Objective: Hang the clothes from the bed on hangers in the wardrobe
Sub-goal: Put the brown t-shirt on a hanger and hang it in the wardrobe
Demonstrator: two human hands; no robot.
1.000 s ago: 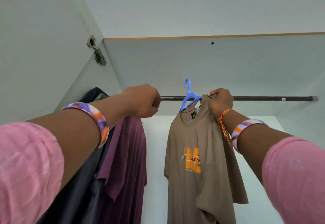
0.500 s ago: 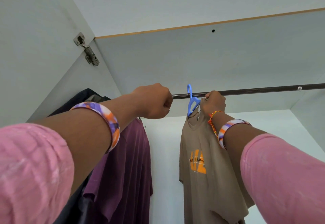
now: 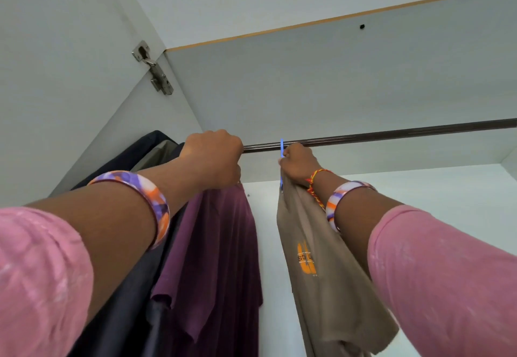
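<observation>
Up at the rail (image 3: 391,134), right hand (image 3: 298,164) fingers grip the tan, orange-printed T-shirt's (image 3: 321,258) blue hanger (image 3: 281,146).

Inside a bedroom wardrobe in a home: a dark metal hanging rail (image 3: 391,134) runs across the pale laminate interior beneath a top panel (image 3: 335,76) edged in wood trim. A steel concealed door hinge (image 3: 156,72) is fixed at the upper left corner. Everyday garments hang from the rail, among them a maroon shirt (image 3: 221,244), a dark garment (image 3: 131,158) at far left, and a tan T-shirt (image 3: 316,272) with an orange print on a blue plastic hanger (image 3: 282,146).
</observation>
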